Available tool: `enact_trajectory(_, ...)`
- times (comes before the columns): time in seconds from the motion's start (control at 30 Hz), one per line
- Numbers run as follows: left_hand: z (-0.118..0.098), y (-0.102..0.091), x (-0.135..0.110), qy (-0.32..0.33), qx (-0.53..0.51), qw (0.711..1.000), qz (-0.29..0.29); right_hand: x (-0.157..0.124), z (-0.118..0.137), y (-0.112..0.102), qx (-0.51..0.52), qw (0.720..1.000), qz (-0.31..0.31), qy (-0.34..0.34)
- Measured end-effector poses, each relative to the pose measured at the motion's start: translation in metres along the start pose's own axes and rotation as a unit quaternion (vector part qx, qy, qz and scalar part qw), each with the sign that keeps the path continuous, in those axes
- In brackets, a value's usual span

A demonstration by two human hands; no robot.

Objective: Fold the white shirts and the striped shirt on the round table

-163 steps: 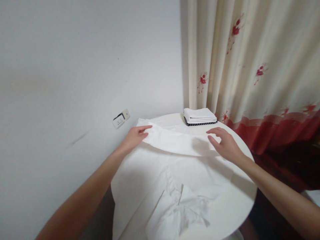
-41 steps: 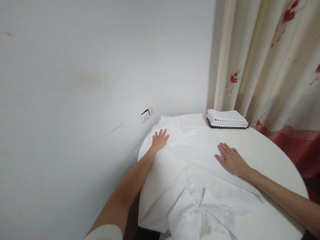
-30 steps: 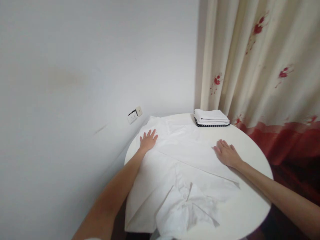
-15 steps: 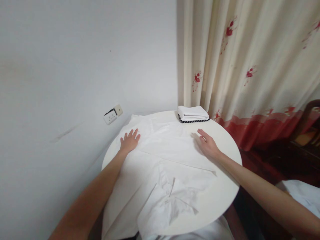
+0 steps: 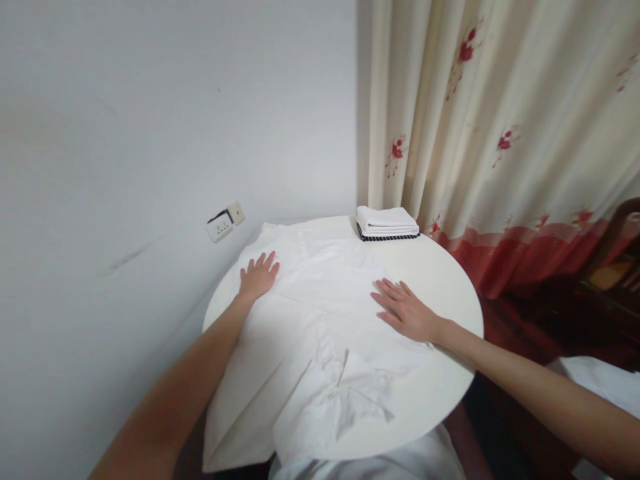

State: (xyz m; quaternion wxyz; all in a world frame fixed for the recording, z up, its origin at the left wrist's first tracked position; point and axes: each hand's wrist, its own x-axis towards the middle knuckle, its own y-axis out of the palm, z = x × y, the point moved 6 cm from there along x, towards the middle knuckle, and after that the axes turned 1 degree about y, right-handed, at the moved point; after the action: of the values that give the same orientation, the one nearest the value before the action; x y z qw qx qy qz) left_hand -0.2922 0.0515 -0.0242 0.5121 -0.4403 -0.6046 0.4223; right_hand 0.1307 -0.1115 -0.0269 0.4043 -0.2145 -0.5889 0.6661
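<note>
A white garment that looks like a shirt (image 5: 300, 320) lies spread over the round white table (image 5: 450, 287). Its lower left part hangs past the near edge, and creased folds gather near the front. My left hand (image 5: 259, 277) rests flat on the cloth at the left, fingers spread. On the right side of the garment lies my right hand (image 5: 405, 312), palm down with the fingers apart. Neither hand grips anything.
Folded white cloth (image 5: 387, 222) sits in a stack on a black-and-white edged piece at the table's back. A wall with a socket (image 5: 220, 227) borders the left. A flowered curtain (image 5: 450, 133) hangs behind; a wooden chair (image 5: 615, 260) stands far right.
My right hand has come down and nearer to me, from tilted on its edge to flat on the garment. The left hand stays on the cloth.
</note>
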Motion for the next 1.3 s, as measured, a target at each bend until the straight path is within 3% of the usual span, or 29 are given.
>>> enact_trajectory(0.13, 0.000, 0.002, 0.002, -0.002, -0.002, 1.000, 0.001, -0.031, 0.012, -0.015, 0.040, 0.994, 0.062, -0.078)
enact_trajectory(0.27, 0.000, 0.003, 0.003, -0.004, -0.005, 1.000, 0.001, -0.045, 0.001, -0.021, 0.106, 0.990, 0.064, -0.071)
enact_trajectory(0.33, 0.000, 0.003, 0.003, -0.005, -0.007, 1.000, 0.001, -0.040, -0.020, -0.021, 0.162, 0.986, 0.008, -0.029)
enact_trajectory(0.47, 0.000, 0.004, 0.003, -0.007, -0.003, 1.000, 0.000, -0.011, -0.084, -0.013, 0.195, 0.960, -0.138, 0.143)
enact_trajectory(0.53, 0.000, 0.004, 0.004, -0.005, 0.000, 1.000, 0.002, 0.010, -0.106, -0.005, 0.160, 0.956, -0.154, 0.193)
enact_trajectory(0.6, 0.000, 0.004, 0.004, -0.004, 0.003, 1.000, 0.005, 0.036, -0.116, 0.002, 0.114, 0.962, -0.145, 0.201)
enact_trajectory(0.73, 0.001, 0.004, 0.001, -0.006, 0.004, 1.000, 0.004, 0.085, -0.118, 0.011, 0.061, 0.970, -0.139, 0.192)
enact_trajectory(0.83, 0.000, 0.003, -0.002, -0.009, -0.015, 1.000, 0.001, 0.105, -0.112, 0.015, 0.052, 0.974, -0.136, 0.172)
enact_trajectory(0.93, 0.005, -0.004, -0.002, -0.026, -0.084, 0.995, -0.041, 0.108, -0.105, 0.022, 0.014, 0.985, -0.103, 0.139)
enact_trajectory(1.07, 0.028, -0.020, 0.000, -0.077, -0.145, 0.981, -0.107, 0.099, -0.106, 0.027, -0.032, 0.987, -0.068, 0.140)
enact_trajectory(1.3, 0.077, -0.039, -0.008, -0.173, -0.192, 0.948, -0.185, 0.092, -0.119, 0.018, 0.072, 0.968, -0.143, 0.193)
